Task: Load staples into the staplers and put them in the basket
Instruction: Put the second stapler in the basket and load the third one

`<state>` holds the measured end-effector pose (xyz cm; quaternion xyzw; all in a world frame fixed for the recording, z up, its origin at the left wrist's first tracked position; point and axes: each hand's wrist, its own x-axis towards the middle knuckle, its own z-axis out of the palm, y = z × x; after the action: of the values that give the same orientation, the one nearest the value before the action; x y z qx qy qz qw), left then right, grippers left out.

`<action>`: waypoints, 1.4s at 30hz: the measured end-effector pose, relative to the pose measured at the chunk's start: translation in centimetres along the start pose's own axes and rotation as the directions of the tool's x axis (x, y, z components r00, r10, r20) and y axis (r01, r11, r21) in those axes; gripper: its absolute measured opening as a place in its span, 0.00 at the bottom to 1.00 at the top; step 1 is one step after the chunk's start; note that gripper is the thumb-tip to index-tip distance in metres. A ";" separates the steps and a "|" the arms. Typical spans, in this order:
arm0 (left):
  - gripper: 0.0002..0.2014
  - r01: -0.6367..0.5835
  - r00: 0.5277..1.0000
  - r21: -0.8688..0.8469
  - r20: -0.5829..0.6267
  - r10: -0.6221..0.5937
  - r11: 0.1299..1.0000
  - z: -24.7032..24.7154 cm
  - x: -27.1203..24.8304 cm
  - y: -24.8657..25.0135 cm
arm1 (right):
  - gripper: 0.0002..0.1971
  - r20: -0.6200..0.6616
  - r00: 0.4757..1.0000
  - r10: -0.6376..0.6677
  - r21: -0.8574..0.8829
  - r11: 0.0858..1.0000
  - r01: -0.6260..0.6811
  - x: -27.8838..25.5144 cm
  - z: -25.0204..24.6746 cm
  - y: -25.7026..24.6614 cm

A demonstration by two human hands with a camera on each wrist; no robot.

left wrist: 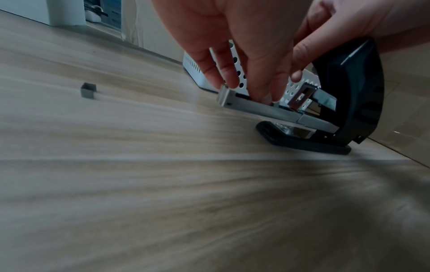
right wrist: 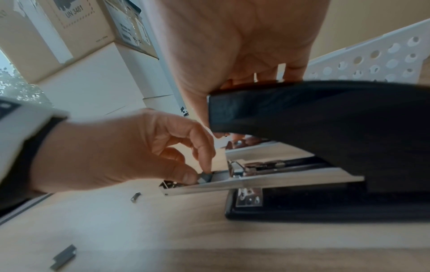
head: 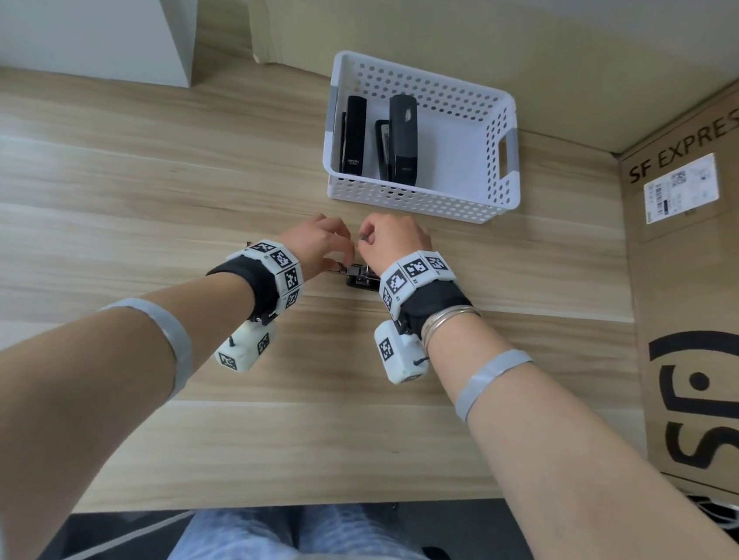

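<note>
A black stapler (head: 361,277) stands on the wooden table (head: 138,210) with its top cover (right wrist: 302,110) swung up and its metal magazine (left wrist: 267,110) exposed. My right hand (head: 395,237) grips the raised cover from above. My left hand (right wrist: 200,174) pinches a short strip of staples (right wrist: 206,177) between thumb and forefinger, down in the front of the magazine channel. The white perforated basket (head: 412,202) sits just beyond my hands and holds two black staplers (head: 354,137) (head: 401,139) lying side by side.
Loose staple pieces (right wrist: 135,197) (right wrist: 64,257) lie on the table left of the stapler; one small block (left wrist: 88,90) shows in the left wrist view. A large SF Express cardboard box (head: 700,278) walls the table's right side. White boxes stand at the far left.
</note>
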<state>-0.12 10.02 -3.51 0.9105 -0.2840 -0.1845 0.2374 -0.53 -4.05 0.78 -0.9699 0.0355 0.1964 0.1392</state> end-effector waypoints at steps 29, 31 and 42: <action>0.07 0.038 0.999 -0.032 0.005 -0.038 0.999 0.5 -0.8 0.2 | 0.09 0.004 1.000 -0.023 0.004 1.000 0.023 -0.4 -0.1 0.0; 0.07 0.061 0.998 -0.026 0.005 -0.061 0.998 0.6 -0.8 0.5 | 0.09 0.003 1.000 -0.025 0.002 1.000 0.025 -0.4 -0.1 0.0; 0.10 0.068 0.998 -0.031 -0.013 -0.068 0.997 0.2 -0.8 0.3 | 0.09 -0.007 1.000 -0.028 0.011 1.000 0.028 -0.4 -0.1 -0.1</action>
<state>-0.98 10.26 -3.30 0.9172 -0.2483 -0.1903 0.2468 -0.86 -4.02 1.09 -0.9702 0.0235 0.1911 0.1471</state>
